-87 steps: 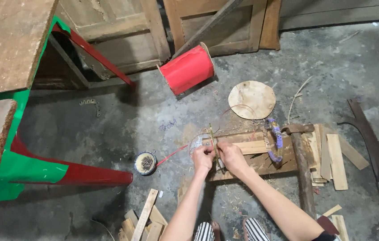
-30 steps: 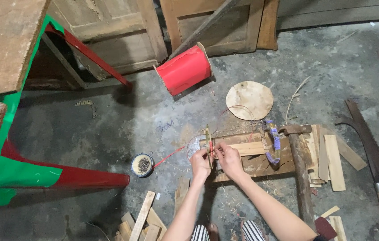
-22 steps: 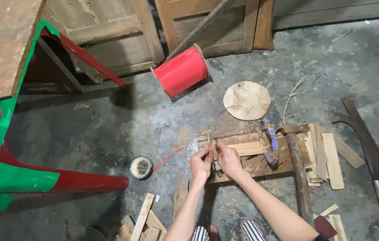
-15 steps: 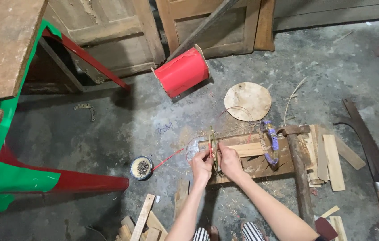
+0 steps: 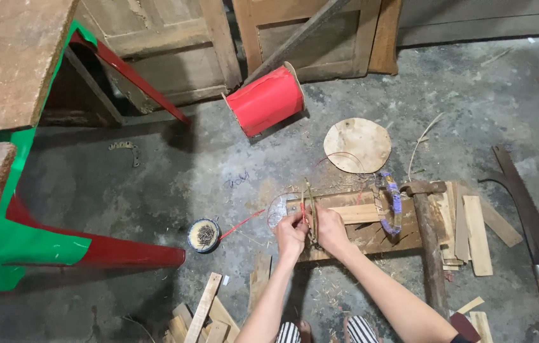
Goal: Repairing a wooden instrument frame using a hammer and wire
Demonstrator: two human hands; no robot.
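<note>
Barely anything has shifted since a moment ago: both hands sit at the same spot over the low wooden bench [image 5: 371, 236], only drawn a touch closer together. Left hand [image 5: 290, 232] is curled tight, fingertips pinched on the red string [image 5: 242, 223] right where it meets the upright bundle of thin bamboo strips [image 5: 310, 209]. Right hand [image 5: 331, 228] is closed too, thumb and fingers clamped around the lower part of that same bundle, just beside the left. So both grips are shut, the bundle standing between them near the bench's left end, leaning only slightly.

Red string runs off down-left from my left fingers toward the small round tin [image 5: 204, 235] on the concrete floor [image 5: 174, 184]; whether it reaches the tin I cannot tell. A clear loop of something, plastic perhaps, curves just above my left hand, too faint to name.

Further along the bench, a ring wrapped in purple and white [image 5: 391, 204] stands on edge, well apart from my hands. Beyond it lies a round wooden disc [image 5: 357, 145], and up the floor a big red spool [image 5: 265, 101] tilts on its side. Flat wood offcuts [image 5: 476, 234] lie to the right of the bench, more scraps [image 5: 204, 314] near my left elbow. A red and green slanted frame [image 5: 40, 244] fills the left side.
</note>
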